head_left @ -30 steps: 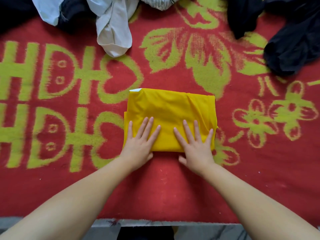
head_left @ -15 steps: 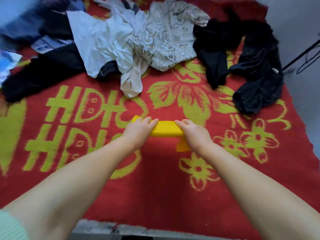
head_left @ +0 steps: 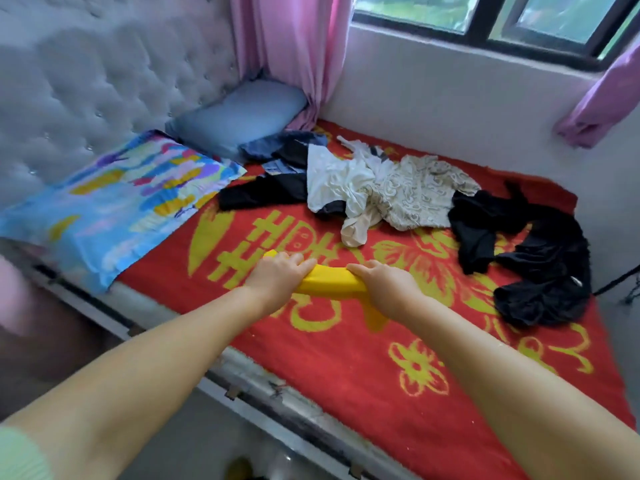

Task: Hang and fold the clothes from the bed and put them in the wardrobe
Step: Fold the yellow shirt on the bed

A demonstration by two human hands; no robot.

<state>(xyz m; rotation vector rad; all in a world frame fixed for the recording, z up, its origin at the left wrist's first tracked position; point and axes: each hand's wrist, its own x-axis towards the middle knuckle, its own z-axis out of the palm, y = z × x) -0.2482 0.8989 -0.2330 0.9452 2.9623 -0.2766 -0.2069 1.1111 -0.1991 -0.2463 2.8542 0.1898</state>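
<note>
A folded yellow garment point(head_left: 330, 280) is lifted above the bed's red blanket point(head_left: 346, 362) with yellow patterns. My left hand point(head_left: 278, 277) grips its left end and my right hand point(head_left: 384, 284) grips its right end; a yellow corner hangs down under the right hand. Unfolded clothes lie farther back on the bed: a white garment point(head_left: 332, 178), a cream patterned top point(head_left: 420, 192), black clothes point(head_left: 533, 258) at the right, and a dark garment point(head_left: 263, 194) with blue denim point(head_left: 277, 147) behind it.
A colourful pillow point(head_left: 114, 199) and a blue pillow point(head_left: 239, 112) lie against the padded headboard point(head_left: 86, 81) at the left. Pink curtains point(head_left: 294, 46) hang by the window point(head_left: 485, 12). The bed's metal edge point(head_left: 277, 393) runs diagonally below my arms.
Both hands went from pressing flat on the folded yellow garment to gripping its ends and lifting it off the blanket. The view has risen and turned left, showing pillows and headboard.
</note>
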